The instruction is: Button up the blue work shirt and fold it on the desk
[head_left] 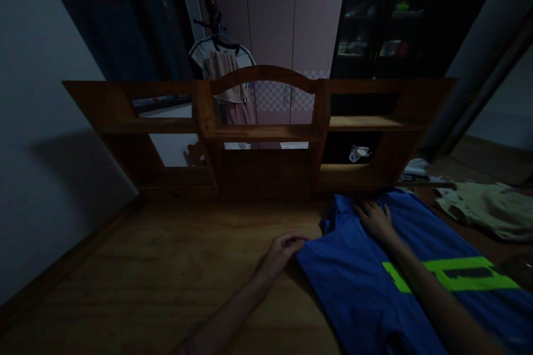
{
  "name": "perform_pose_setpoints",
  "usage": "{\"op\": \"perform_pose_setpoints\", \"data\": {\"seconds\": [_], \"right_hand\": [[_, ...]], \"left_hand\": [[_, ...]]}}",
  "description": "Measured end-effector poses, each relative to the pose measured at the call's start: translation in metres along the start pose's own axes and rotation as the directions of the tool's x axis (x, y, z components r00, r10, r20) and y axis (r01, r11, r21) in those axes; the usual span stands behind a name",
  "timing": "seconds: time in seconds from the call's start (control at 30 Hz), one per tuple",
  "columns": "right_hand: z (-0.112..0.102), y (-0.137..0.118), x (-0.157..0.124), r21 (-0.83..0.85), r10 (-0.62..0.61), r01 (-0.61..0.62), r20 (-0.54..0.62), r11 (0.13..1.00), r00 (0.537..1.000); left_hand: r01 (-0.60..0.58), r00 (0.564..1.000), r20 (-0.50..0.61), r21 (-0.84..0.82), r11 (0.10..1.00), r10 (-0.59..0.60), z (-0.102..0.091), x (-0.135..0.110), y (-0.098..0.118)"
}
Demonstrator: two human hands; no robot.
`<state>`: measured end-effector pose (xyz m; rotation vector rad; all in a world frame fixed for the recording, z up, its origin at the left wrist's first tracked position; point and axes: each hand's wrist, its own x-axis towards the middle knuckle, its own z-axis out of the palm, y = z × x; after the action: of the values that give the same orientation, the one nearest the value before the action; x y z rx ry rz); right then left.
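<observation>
A blue garment (350, 266) with a bright yellow-green band (466, 273) lies spread over the right part of the wooden desk (166, 266). It looks like a work shirt or jacket, though its full shape runs out of view. My left hand (285, 249) pinches the garment's left corner between thumb and fingers. Farther up the cloth, my right hand (375, 219) rests flat near the collar end, its fingers spread. Some folds bunch up beside that hand.
A wooden shelf unit (266, 132) stands along the desk's far edge. Pale folded cloth (491, 208) lies to the right. Behind the shelf, clothes (227, 66) hang on a coat stand before pink cabinets (270, 16). A wall (54, 138) borders the left side.
</observation>
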<state>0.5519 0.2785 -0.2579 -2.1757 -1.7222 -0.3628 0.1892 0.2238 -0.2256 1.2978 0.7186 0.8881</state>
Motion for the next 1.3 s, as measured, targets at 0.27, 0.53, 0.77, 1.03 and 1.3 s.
{"op": "perform_pose_setpoints", "data": {"seconds": [0.27,0.53,0.77,1.03,1.3], "right_hand": [[-0.013,-0.004,-0.004,0.036,-0.045,0.044,0.035,0.998,0.998],[-0.015,-0.009,-0.007,0.056,-0.019,0.017,0.028,0.998,0.999],[-0.017,-0.008,-0.01,0.056,-0.029,0.027,0.037,0.998,0.999],[-0.013,-0.008,-0.008,0.047,-0.013,0.012,0.027,0.999,1.0],[-0.01,-0.004,-0.008,0.031,-0.022,0.021,0.049,0.999,0.999]], "left_hand": [[0.055,0.998,-0.001,-0.035,0.998,-0.055,0.0,-0.001,0.001],[0.04,0.998,0.049,-0.001,0.999,-0.04,0.006,-0.007,0.013],[-0.012,0.992,0.122,-0.005,1.0,0.013,0.007,-0.009,0.015],[-0.055,0.985,0.163,0.041,0.998,0.048,0.005,-0.008,0.007],[-0.083,0.975,0.213,0.07,0.994,0.067,0.003,-0.008,0.003]]}}
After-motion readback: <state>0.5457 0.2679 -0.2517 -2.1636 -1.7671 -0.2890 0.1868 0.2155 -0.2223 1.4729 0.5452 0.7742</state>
